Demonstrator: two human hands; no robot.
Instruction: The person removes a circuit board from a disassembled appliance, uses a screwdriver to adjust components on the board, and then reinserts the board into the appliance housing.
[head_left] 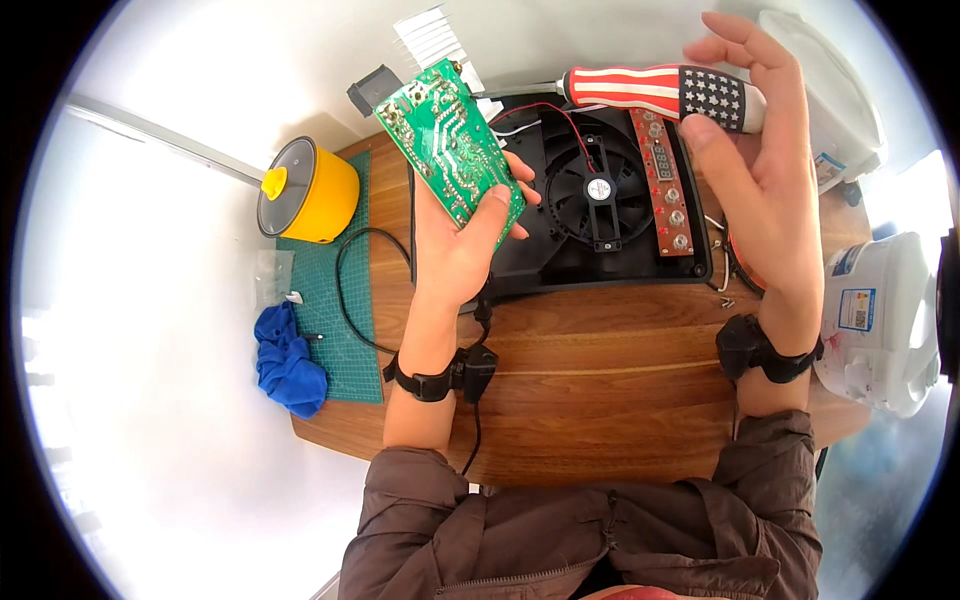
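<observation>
My left hand grips a green circuit board by its lower end, solder side up, thumb on the face. A black block and a pale finned piece stick out past its far edge. In my right hand is a screwdriver with a striped, starred handle. It lies nearly level, its shaft pointing left and its tip at the board's right edge; whether they touch I cannot tell. Behind and below is an open black housing with a fan and a red control board.
A yellow pot and a blue cloth are on the left by a green cutting mat. A black cable loops there. Small screws lie right of the housing. White containers stand at the right edge.
</observation>
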